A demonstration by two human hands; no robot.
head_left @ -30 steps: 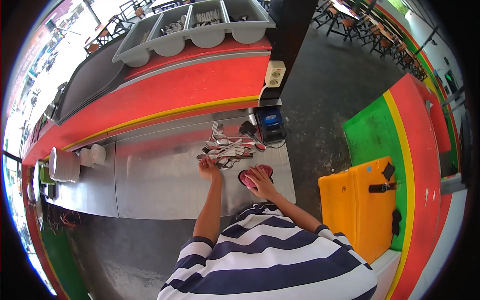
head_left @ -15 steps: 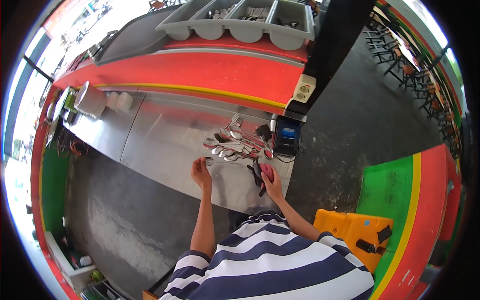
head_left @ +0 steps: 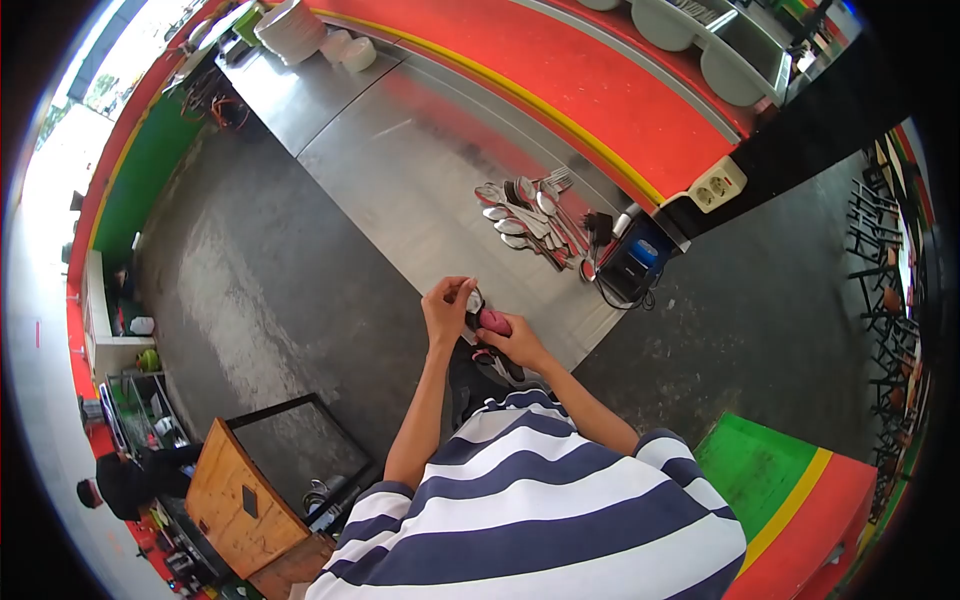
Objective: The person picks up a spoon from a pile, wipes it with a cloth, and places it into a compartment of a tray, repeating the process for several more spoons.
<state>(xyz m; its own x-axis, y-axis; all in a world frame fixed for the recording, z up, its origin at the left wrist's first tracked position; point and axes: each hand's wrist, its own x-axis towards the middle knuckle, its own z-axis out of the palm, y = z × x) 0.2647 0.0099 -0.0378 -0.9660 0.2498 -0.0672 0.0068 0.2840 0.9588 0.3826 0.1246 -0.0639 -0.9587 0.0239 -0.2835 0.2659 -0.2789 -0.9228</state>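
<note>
Shiny metal spoon [head_left: 475,299]: held up at the near edge of the stainless-steel counter [head_left: 400,160], in front of the striped navy-and-white shirt [head_left: 540,480]. Bowl end seen by the fingertips of the left hand [head_left: 447,308]; thumb and fingers drawn together, spoon pinched between them. Handle largely hidden. Pink-and-black cloth [head_left: 493,322] gripped in the right hand [head_left: 516,342], fingers closed on it; cloth held just beside the spoon, contact not clearly seen. Hands close together.

Loose pile of metal spoons and forks [head_left: 530,225] laid on the counter, beyond the hands. Black plug adapter [head_left: 599,228] placed beside the pile, near a black device with a blue panel [head_left: 635,262]. White plates [head_left: 290,32] stacked at the far end, small white bowls [head_left: 356,54] set beside them.
</note>
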